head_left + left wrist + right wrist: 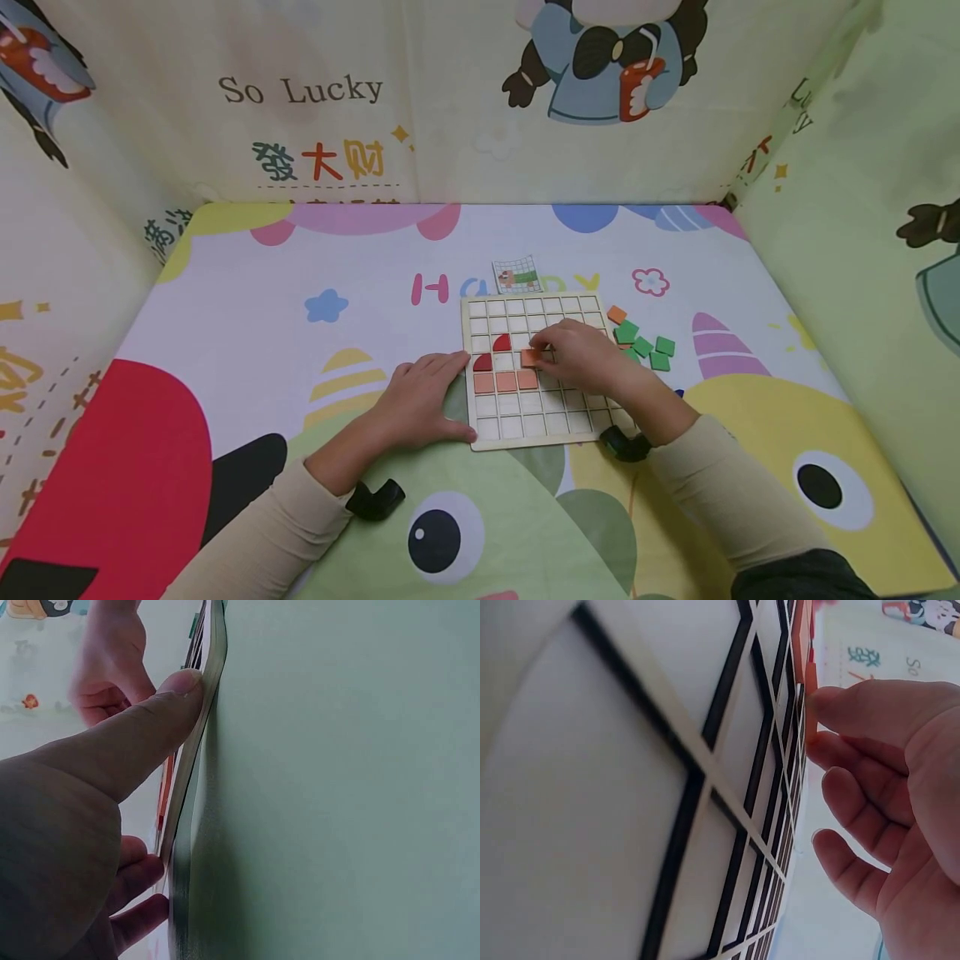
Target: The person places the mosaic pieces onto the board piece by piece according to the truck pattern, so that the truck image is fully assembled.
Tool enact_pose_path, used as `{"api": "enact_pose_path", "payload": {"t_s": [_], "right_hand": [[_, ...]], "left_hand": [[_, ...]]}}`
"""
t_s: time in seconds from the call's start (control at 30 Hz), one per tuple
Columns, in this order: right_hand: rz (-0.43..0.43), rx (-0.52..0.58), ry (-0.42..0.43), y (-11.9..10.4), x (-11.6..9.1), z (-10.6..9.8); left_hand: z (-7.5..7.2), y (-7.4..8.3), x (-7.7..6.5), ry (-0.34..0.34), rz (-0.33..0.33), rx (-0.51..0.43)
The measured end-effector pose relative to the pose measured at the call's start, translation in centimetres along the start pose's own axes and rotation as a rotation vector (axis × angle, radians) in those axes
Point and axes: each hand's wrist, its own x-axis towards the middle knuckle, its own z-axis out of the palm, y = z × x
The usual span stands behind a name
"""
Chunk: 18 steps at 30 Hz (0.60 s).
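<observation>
The left hand (423, 396), fingers extended and thumb spread, touches the left edge of the wooden grid board (532, 402); the right hand (581, 354) pinches one orange square tile (528, 358) there, just above the end of three salmon squares (506, 382)! Two red quarter-circles (502, 342) sit nearby, at least five green squares (665, 345) lie right, one picture card (517, 275) beyond. Cartoon-printed tabletop (255, 333), printed cloth walls (450, 125).
</observation>
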Motion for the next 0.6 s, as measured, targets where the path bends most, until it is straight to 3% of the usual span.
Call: {"api": "enact_pose_path", "payload": {"t_s": [0.6], "right_hand": [[-0.026, 0.014, -0.015, -0.41, 0.42, 0.17]], "left_hand": [[0.03, 0.01, 0.05, -0.004, -0.006, 0.005]]}}
